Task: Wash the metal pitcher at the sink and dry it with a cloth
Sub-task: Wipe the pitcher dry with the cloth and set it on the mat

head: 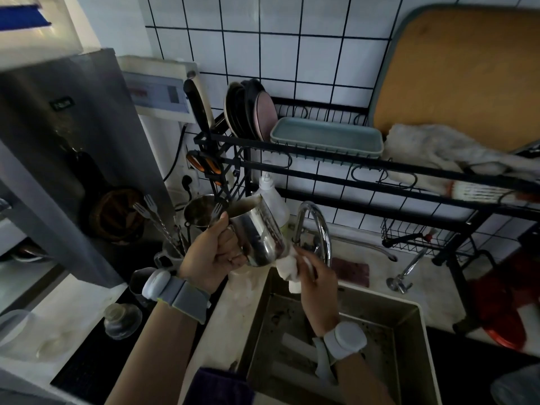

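Observation:
A shiny metal pitcher (pixel 257 232) hangs tilted over the left rim of the sink (pixel 415 323), its mouth turned up and to the left. My left hand (pixel 211 254) grips its handle. My right hand (pixel 317 283) presses a small white cloth (pixel 287 268) against the pitcher's lower right side, just under the curved chrome tap (pixel 317 220). No water is seen running from the tap.
A black dish rack (pixel 321 159) spans above the sink with plates, a blue-green tray (pixel 327 135) and a white towel (pixel 438 150). A soap bottle (pixel 270 194) stands behind the pitcher. Forks in a cup (pixel 172 249), a metal pot and a grey appliance crowd the left counter.

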{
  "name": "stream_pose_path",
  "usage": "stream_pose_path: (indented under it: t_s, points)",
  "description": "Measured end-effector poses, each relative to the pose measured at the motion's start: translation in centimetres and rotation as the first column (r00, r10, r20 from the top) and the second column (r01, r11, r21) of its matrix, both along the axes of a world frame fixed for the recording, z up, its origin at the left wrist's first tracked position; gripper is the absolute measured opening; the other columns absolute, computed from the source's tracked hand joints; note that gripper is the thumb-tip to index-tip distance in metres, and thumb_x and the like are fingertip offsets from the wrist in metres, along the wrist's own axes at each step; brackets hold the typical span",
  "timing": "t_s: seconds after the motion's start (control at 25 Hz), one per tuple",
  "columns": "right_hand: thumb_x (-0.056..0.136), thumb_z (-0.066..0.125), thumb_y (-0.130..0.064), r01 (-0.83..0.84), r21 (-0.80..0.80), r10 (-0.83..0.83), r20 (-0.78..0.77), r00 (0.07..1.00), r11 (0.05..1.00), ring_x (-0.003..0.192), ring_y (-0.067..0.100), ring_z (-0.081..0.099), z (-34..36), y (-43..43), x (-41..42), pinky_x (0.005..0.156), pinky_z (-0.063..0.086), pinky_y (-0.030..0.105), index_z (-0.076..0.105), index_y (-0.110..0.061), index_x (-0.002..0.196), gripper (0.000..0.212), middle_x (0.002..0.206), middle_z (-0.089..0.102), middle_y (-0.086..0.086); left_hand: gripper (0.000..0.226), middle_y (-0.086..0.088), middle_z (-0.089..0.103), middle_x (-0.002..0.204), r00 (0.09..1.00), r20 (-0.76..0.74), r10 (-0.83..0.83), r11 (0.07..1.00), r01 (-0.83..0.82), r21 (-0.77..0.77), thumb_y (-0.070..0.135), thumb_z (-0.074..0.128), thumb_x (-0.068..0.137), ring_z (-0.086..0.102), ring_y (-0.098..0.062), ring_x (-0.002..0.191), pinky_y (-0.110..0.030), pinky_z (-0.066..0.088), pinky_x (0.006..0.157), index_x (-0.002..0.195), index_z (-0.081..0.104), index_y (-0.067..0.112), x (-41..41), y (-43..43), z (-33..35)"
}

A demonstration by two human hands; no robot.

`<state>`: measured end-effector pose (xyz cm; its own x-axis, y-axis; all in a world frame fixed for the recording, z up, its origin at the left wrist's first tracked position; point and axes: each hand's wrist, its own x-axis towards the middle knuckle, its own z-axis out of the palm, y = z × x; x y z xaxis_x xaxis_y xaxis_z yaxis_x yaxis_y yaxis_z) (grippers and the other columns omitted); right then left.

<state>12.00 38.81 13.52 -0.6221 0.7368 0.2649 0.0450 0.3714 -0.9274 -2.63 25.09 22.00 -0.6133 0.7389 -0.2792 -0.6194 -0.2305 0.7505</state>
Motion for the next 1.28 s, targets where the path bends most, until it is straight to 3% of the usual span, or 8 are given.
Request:
stream_pose_path:
  t_s: [0.24, 0.44, 0.6, 0.72, 0.84, 0.92, 1.28]
  points:
    - [0.097, 0.050, -0.005, 0.057, -0.090, -0.057, 0.011, 0.998, 0.994, 0.100, 0.014, 0.067, 0.2, 1.1, 0.4, 0.077, 0.047, 0.004, 0.068, -0.009, 0.118, 0.028, 0.109, 0.072, 0.004, 0.063, 0.007, 0.018, 0.037, 0.993, -0.082, -0.090, 0.994, 0.085, -0.062, 0.040, 0.039, 0.101, 0.007, -0.014, 0.042, -0.025, 0.020, 0.045, 0.042, 0.026, 0.024, -0.6, 0.0, 2.1]
    - [0.095, 0.052, -0.001, 0.031, -0.085, -0.027, 0.057, 0.998, 0.996, 0.102, 0.012, 0.065, -0.1, 0.6, 0.5, 0.089, 0.050, 0.020, 0.069, -0.009, 0.113, 0.027, 0.108, 0.071, 0.002, 0.058, 0.004, 0.006, 0.048, 0.942, -0.161, -0.296, 0.954, 0.284, -0.091, 0.040, 0.042, 0.097, 0.004, -0.015, 0.048, -0.029, 0.013, 0.053, 0.048, 0.015, 0.025, -1.1, 0.6, 6.3]
    - [0.094, 0.053, 0.001, 0.013, -0.075, -0.007, 0.077, 0.997, 0.997, 0.092, -0.004, 0.061, 0.0, 0.1, 0.3, 0.080, 0.043, 0.002, 0.071, -0.010, 0.109, 0.026, 0.103, 0.070, -0.002, 0.058, 0.005, 0.005, 0.048, 0.873, -0.227, -0.432, 0.902, 0.413, -0.128, 0.039, 0.043, 0.095, 0.005, -0.015, 0.048, -0.031, 0.012, 0.057, 0.048, 0.013, 0.024, -1.0, 1.9, 8.9]
    - [0.094, 0.054, 0.000, -0.005, -0.053, 0.008, 0.064, 0.998, 0.999, 0.090, 0.005, 0.064, 0.2, 0.1, 0.2, 0.079, 0.045, 0.008, 0.072, -0.006, 0.104, 0.022, 0.096, 0.071, -0.001, 0.060, 0.005, 0.005, 0.048, 0.834, -0.225, -0.504, 0.862, 0.470, -0.190, 0.040, 0.047, 0.093, 0.006, -0.014, 0.047, -0.029, 0.015, 0.056, 0.048, 0.013, 0.024, -1.2, 2.7, 9.8]
    - [0.091, 0.055, 0.002, 0.012, -0.039, -0.009, 0.071, 0.997, 0.999, 0.065, 0.002, 0.055, 0.1, 0.2, 0.2, 0.060, 0.038, 0.008, 0.066, -0.003, 0.078, 0.017, 0.068, 0.062, -0.004, 0.060, 0.005, 0.006, 0.047, 0.795, -0.207, -0.570, 0.817, 0.525, -0.238, 0.041, 0.050, 0.090, 0.007, -0.013, 0.047, -0.027, 0.017, 0.054, 0.047, 0.013, 0.024, -1.3, 3.0, 10.2]
    - [0.091, 0.056, 0.001, 0.019, -0.051, -0.014, 0.082, 0.997, 0.999, 0.058, 0.001, 0.050, -0.1, 0.3, 0.2, 0.055, 0.035, 0.008, 0.059, -0.006, 0.070, 0.022, 0.059, 0.054, -0.009, 0.060, 0.006, 0.007, 0.047, 0.785, -0.199, -0.587, 0.806, 0.542, -0.237, 0.041, 0.050, 0.090, 0.007, -0.013, 0.048, -0.027, 0.017, 0.054, 0.046, 0.014, 0.024, -1.4, 3.0, 10.3]
    - [0.091, 0.055, 0.001, -0.023, -0.059, 0.027, 0.066, 0.997, 0.998, 0.059, 0.000, 0.048, -0.3, 0.1, 0.0, 0.056, 0.036, 0.009, 0.059, 0.000, 0.072, 0.019, 0.061, 0.054, -0.005, 0.059, 0.005, 0.008, 0.047, 0.796, -0.231, -0.560, 0.828, 0.524, -0.200, 0.040, 0.045, 0.094, 0.007, -0.013, 0.049, -0.027, 0.018, 0.054, 0.046, 0.015, 0.023, -1.1, 1.7, 10.4]
